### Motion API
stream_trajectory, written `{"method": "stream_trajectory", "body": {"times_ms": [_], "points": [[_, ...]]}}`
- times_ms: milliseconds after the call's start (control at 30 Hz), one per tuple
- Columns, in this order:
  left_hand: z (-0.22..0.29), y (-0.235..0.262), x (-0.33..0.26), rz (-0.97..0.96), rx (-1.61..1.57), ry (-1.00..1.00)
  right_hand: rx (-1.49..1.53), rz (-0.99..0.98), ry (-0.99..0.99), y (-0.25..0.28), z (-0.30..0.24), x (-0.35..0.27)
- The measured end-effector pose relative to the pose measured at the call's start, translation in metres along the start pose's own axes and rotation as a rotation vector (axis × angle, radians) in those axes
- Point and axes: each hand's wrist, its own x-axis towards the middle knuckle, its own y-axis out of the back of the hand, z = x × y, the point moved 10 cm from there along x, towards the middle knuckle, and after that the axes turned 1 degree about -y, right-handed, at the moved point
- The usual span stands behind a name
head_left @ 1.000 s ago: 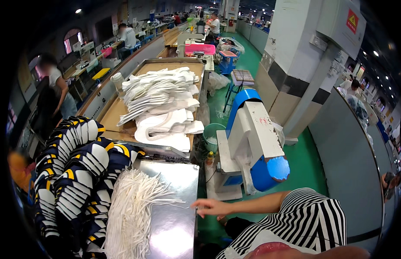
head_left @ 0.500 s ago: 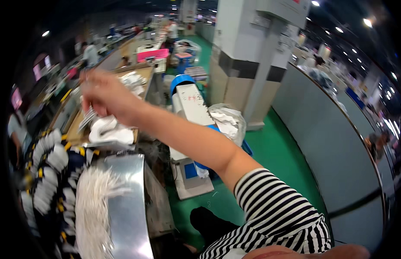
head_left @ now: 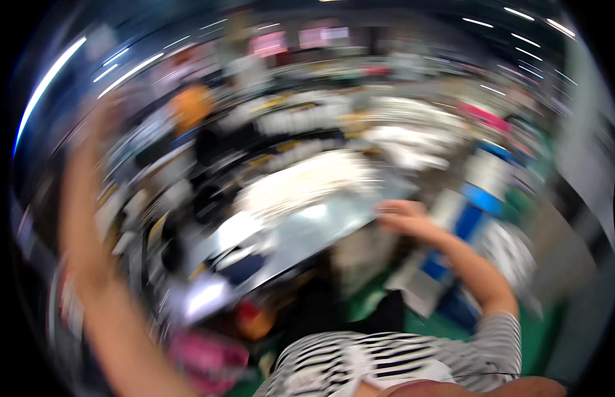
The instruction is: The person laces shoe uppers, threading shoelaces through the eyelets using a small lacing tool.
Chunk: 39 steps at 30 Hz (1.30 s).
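Observation:
My right hand [head_left: 407, 219] is at the near right edge of the shiny metal tabletop [head_left: 304, 231], fingers pointing left and smeared by motion. No object shows in it. Far to the left, my left arm reaches up, and its blurred hand [head_left: 101, 112] is beside the machines, with its fingers impossible to make out. A broad heap of white strands or fabric pieces [head_left: 307, 182] lies along the back of the metal top. White pieces [head_left: 244, 235] and a dark navy piece [head_left: 241, 268] rest at its left end.
Rows of white cones or spools [head_left: 301, 119] stand behind the metal top. Stacked white fabric [head_left: 413, 135] is at the back right. A white and blue machine or box [head_left: 476, 192] and a bag of white material [head_left: 509, 255] stand on the right. Something pink [head_left: 208, 360] sits low on the left.
My view has swung left toward the metal top. My right arm, earlier stretched across to the white fabric, is now drawn back by the table edge. My left arm has come into view.

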Motion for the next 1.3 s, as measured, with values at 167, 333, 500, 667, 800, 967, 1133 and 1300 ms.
{"method": "stream_trajectory", "body": {"times_ms": [167, 333, 500, 667, 800, 967, 1133, 1300], "points": [[-0.053, -0.096, -0.101, 0.022, 0.072, -0.010, 0.344, -0.166, -0.033, -0.044, 0.034, -0.003], [-0.148, -0.193, -0.102, -0.285, -0.071, 0.238, 0.276, 0.000, -0.252, -0.030, 0.126, -0.049], [-0.147, -0.132, -0.017, -0.178, -0.078, 0.211, 0.101, 0.137, -0.101, -0.001, 0.069, -0.047], [0.049, -0.083, -0.020, 0.035, -0.898, -0.347, 0.057, 0.548, 0.610, 0.053, -0.186, -0.133], [0.127, -0.136, -0.091, -0.223, -0.809, -0.823, -0.156, 0.652, 1.124, 0.030, -0.285, -0.258], [0.134, -0.193, -0.104, -0.439, -0.239, -0.933, -0.464, 0.442, 1.362, -0.033, -0.311, -0.300], [0.132, -0.182, -0.122, -0.417, -0.042, -0.897, -0.458, 0.317, 1.355, -0.043, -0.308, -0.272], [0.131, -0.224, -0.123, -0.524, -0.099, -0.914, -0.467, 0.348, 1.344, -0.032, -0.286, -0.292]]}}
